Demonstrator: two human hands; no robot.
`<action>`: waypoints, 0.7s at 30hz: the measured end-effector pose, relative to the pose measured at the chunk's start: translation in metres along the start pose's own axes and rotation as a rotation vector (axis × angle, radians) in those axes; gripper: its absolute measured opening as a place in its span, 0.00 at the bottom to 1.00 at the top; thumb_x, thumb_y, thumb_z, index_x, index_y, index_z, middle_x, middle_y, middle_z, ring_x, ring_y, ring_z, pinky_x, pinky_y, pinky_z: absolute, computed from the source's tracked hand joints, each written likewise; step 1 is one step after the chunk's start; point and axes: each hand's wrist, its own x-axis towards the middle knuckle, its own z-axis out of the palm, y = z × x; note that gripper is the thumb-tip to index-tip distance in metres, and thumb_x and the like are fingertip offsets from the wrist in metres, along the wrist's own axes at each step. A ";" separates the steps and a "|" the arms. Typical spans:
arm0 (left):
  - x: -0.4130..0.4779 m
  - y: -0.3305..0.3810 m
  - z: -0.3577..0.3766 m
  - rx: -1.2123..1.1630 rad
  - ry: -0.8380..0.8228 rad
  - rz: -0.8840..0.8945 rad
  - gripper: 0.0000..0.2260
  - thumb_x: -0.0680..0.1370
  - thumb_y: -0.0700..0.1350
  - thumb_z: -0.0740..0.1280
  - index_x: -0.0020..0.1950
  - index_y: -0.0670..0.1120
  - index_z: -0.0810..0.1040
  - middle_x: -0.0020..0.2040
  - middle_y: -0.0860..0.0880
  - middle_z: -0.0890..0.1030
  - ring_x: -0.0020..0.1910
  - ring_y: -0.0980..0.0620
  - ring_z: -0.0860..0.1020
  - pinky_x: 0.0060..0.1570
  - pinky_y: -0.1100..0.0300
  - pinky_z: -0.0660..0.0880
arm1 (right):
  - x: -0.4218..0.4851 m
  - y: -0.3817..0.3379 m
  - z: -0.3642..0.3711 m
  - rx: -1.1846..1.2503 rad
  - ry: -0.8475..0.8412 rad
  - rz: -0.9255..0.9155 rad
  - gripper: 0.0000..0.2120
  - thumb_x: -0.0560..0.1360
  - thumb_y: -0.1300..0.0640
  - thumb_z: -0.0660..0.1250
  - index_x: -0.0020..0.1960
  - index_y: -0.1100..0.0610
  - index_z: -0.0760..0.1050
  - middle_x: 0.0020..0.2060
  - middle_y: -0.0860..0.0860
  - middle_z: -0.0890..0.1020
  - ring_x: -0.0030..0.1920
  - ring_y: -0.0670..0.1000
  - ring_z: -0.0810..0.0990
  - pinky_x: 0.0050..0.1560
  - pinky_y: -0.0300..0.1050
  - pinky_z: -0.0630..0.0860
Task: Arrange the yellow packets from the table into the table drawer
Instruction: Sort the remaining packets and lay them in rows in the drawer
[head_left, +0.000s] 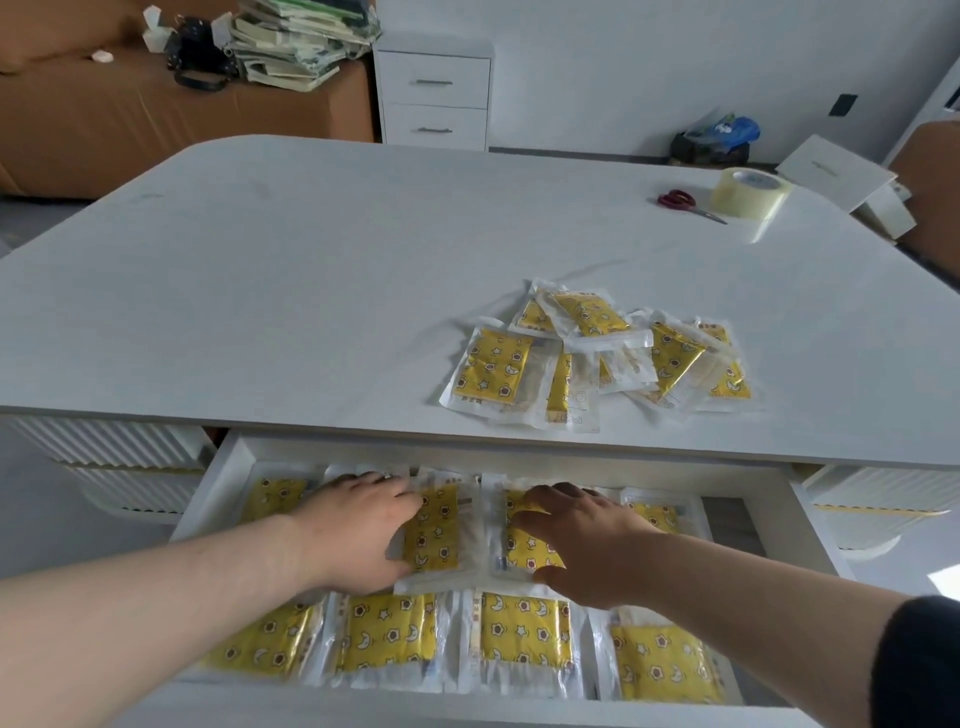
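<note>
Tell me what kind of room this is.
Probably a home living room or office: a sofa piled with papers, a drawer cabinet by the wall, a table with tape and scissors.

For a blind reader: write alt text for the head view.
The left hand and right hand press flat on yellow packets in the open drawer. A heap of packets waits on the table, with scissors and tape beyond.

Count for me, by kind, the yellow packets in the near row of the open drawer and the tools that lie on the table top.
Yellow packets, near row: 4
Scissors: 1
Tape roll: 1
Total: 6
</note>
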 end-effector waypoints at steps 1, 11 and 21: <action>0.001 -0.002 0.001 0.001 0.001 0.002 0.35 0.74 0.63 0.61 0.78 0.53 0.55 0.78 0.51 0.58 0.76 0.49 0.58 0.75 0.52 0.56 | 0.000 0.001 0.001 0.004 0.001 0.000 0.29 0.79 0.42 0.60 0.76 0.47 0.57 0.77 0.49 0.56 0.76 0.54 0.56 0.75 0.52 0.56; -0.001 -0.010 -0.001 0.061 -0.022 0.034 0.36 0.76 0.58 0.61 0.79 0.55 0.46 0.79 0.50 0.50 0.77 0.48 0.51 0.75 0.50 0.49 | 0.004 0.005 0.006 0.038 0.022 0.022 0.27 0.78 0.41 0.61 0.75 0.46 0.59 0.75 0.49 0.60 0.74 0.54 0.59 0.73 0.53 0.61; 0.012 0.022 0.004 0.055 0.006 0.108 0.39 0.74 0.64 0.61 0.79 0.50 0.48 0.80 0.48 0.46 0.78 0.47 0.45 0.74 0.50 0.40 | 0.003 0.002 0.006 -0.003 0.026 0.022 0.36 0.73 0.33 0.62 0.75 0.47 0.59 0.75 0.50 0.57 0.74 0.54 0.56 0.74 0.53 0.58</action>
